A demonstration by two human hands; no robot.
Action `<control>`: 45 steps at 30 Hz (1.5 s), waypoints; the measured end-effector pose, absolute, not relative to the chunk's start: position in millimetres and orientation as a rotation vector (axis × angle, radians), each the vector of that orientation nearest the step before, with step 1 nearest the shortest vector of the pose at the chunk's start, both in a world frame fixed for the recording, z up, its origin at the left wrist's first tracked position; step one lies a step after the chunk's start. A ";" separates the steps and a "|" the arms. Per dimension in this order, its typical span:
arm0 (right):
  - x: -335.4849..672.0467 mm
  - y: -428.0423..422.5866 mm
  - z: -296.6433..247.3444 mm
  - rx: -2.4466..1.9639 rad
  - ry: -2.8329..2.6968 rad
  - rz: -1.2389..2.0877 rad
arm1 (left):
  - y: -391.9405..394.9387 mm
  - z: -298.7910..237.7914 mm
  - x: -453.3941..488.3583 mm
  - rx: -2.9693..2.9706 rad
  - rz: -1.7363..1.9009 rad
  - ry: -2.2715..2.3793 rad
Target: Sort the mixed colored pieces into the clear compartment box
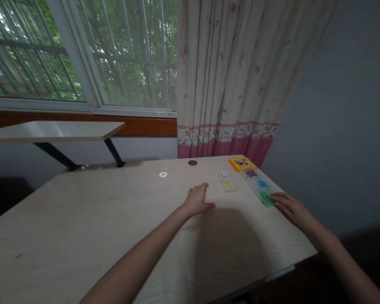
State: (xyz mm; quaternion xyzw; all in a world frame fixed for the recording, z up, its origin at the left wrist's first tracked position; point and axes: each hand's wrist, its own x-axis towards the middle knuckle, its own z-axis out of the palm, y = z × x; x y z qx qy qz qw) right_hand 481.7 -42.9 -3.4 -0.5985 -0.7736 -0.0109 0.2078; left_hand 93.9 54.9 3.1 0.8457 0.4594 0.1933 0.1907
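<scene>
My left hand [196, 201] is just above or on the table, with thumb and fingers spread and nothing between them. Closest to it is a small clear box of yellow pieces [229, 186], a short way to the right. My right hand [289, 206] reaches in from the right, its fingertips on the right edge of a clear box of green pieces [266, 198]. Whether a loose piece is between those fingers is too small to see. Behind the green box, in a row, sit blue pieces [262, 183] and dark pieces [251, 173] in clear boxes.
A yellow-orange picture box [242, 164] lies at the back right corner. A clear box with a white item [224, 174] stands behind the yellow pieces. The pale table [114, 219] has a round cable hole [192, 162] and a raised shelf [57, 131] at back left.
</scene>
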 end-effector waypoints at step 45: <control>233.6 5.3 16.8 -1.040 -2.253 0.527 | -2.1 11.6 17.3 2.190 0.791 1.081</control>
